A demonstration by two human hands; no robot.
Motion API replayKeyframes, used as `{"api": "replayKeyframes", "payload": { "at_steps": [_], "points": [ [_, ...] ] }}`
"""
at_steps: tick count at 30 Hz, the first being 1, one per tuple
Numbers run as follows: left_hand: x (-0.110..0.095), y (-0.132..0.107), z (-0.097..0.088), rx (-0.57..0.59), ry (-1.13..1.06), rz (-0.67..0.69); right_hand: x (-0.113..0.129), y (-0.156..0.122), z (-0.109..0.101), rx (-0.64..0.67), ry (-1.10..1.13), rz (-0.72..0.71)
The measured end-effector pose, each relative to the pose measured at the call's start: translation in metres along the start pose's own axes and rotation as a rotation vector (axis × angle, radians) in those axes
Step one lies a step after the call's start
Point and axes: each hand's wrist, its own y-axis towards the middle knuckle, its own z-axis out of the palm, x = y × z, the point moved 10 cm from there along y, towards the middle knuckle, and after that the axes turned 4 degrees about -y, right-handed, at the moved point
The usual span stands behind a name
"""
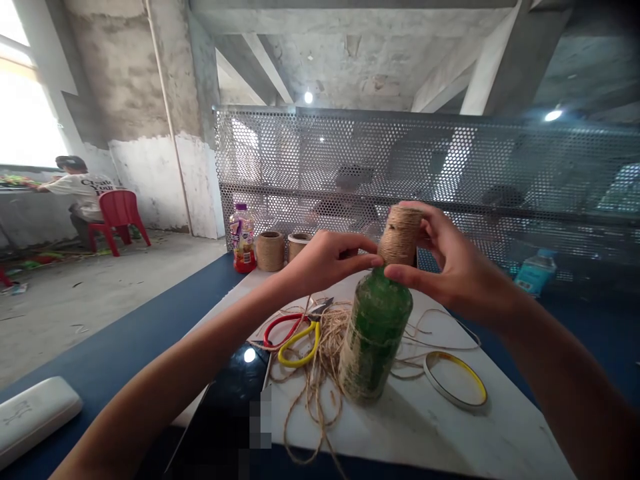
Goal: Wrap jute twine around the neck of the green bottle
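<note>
A green glass bottle (pixel 383 313) stands slightly tilted on a white board, its neck wound with jute twine (pixel 400 237). My right hand (pixel 445 253) is closed round the wound neck, thumb in front at the shoulder, other fingers behind. At the lower edge of the winding, my left hand (pixel 333 260) pinches with thumb and forefinger; a twine strand runs down below its palm. Loose jute strands (pixel 333 333) lie tangled left of the bottle. Scissors (pixel 300 333) with one red and one yellow handle rest on them.
A roll of tape (pixel 455 380) lies right of the bottle. Behind are twine spools (pixel 270 252), a drink bottle (pixel 243 240) and a blue-labelled bottle (pixel 536 272). A black glossy device (pixel 225 407) and white case (pixel 37 420) lie left. A perforated metal screen (pixel 300 160) borders the table; a person sits far left.
</note>
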Motion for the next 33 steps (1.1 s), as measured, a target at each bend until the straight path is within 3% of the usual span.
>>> {"api": "replayKeyframes", "payload": {
  "at_steps": [4, 14, 22, 33],
  "points": [
    [-0.004, 0.000, -0.001, -0.010, 0.006, 0.027, 0.001, -0.002, -0.004, -0.081, -0.087, 0.034],
    [-0.004, 0.000, 0.000, 0.007, 0.022, 0.045, 0.005, 0.000, 0.003, 0.058, 0.118, -0.026],
    [-0.003, 0.000, 0.002, 0.029, -0.014, 0.042, 0.004, -0.004, -0.010, -0.109, -0.248, 0.086],
    [-0.007, 0.000, -0.001, 0.012, 0.031, 0.035, 0.002, 0.000, 0.005, 0.062, 0.074, -0.005]
  ]
}}
